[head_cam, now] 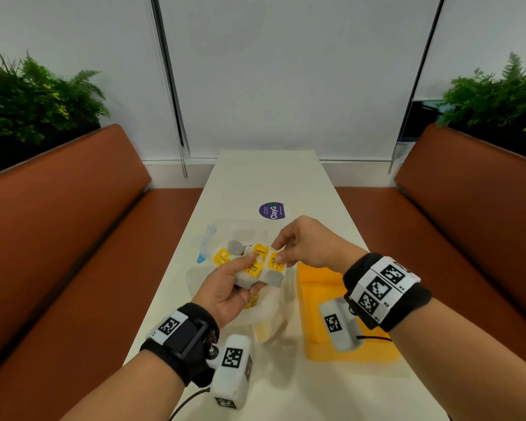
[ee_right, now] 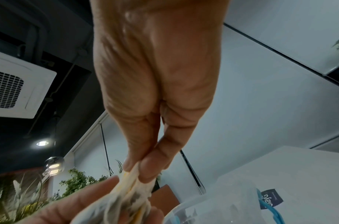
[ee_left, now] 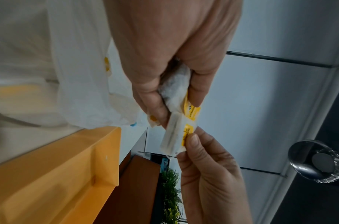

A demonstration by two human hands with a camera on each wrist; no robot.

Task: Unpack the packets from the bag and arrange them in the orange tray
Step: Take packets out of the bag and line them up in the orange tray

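Note:
My left hand (head_cam: pixel 246 270) grips a fanned bunch of small white packets with yellow labels (head_cam: pixel 253 268) above the clear plastic zip bag (head_cam: pixel 225 235). My right hand (head_cam: pixel 279 253) pinches the rightmost packet (head_cam: pixel 274 264) of that bunch between thumb and forefinger. In the left wrist view the left hand (ee_left: pixel 169 109) clamps the packets (ee_left: pixel 175 87) while the right thumb presses the lower packet (ee_left: pixel 171 139). In the right wrist view the right hand (ee_right: pixel 137 171) pinches the packet tops (ee_right: pixel 130 198). The orange tray (head_cam: pixel 313 284) lies just right of the bag; what I see of it holds no packets.
A long white table (head_cam: pixel 268 177) carries a purple round sticker (head_cam: pixel 272 211) beyond the bag. More yellow-labelled packets (head_cam: pixel 222 257) remain inside the bag, near its blue zip strip (head_cam: pixel 203 249). Brown bench seats (head_cam: pixel 73 232) flank both sides, with green plants behind.

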